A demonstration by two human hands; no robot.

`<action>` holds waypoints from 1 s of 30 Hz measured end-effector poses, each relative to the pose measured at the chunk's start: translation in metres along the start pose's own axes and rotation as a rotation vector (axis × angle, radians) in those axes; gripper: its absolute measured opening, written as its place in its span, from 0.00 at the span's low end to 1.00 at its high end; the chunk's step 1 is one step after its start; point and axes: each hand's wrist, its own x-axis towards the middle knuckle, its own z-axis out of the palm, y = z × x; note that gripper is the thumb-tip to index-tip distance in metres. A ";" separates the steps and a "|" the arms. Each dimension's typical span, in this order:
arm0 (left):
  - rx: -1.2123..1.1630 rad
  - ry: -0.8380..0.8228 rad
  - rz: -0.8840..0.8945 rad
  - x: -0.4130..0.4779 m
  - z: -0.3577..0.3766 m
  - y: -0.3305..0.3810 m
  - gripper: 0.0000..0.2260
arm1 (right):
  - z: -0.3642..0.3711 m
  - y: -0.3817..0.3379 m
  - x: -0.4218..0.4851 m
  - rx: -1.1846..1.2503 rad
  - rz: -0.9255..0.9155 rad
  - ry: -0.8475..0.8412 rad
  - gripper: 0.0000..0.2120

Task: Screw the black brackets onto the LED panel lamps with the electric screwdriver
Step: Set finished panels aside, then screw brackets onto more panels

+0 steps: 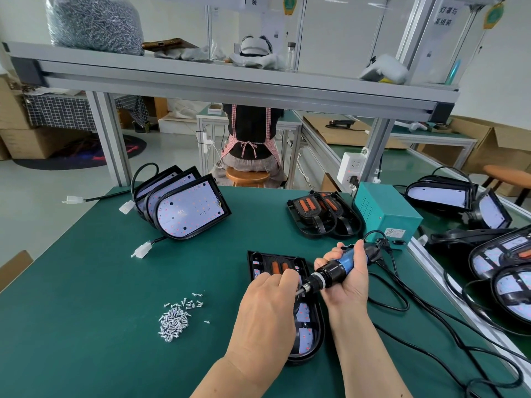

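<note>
Electric screwdriver (334,271), gripped by right hand (349,285), bit pinched by left hand (267,303), is best kept square to lamp (309,337).

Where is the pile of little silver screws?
In the head view, the screw pile lies on the green table, just left of the person's left hand and nearer the camera than the leaning LED lamps.

Right grip (352,285) around electric screwdriver (330,272), left grip (268,303) at its tip, over lamp (306,337), screws (175,321) beside
</note>
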 end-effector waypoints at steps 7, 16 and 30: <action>0.037 0.028 0.054 0.001 -0.003 0.005 0.19 | 0.000 0.000 0.000 -0.006 -0.003 0.005 0.17; 0.059 -0.013 0.022 0.005 -0.005 0.004 0.18 | -0.001 0.000 0.001 0.011 0.001 0.027 0.17; 0.057 -0.093 -0.012 0.011 0.000 -0.001 0.11 | 0.001 0.002 0.000 -0.007 0.003 0.036 0.18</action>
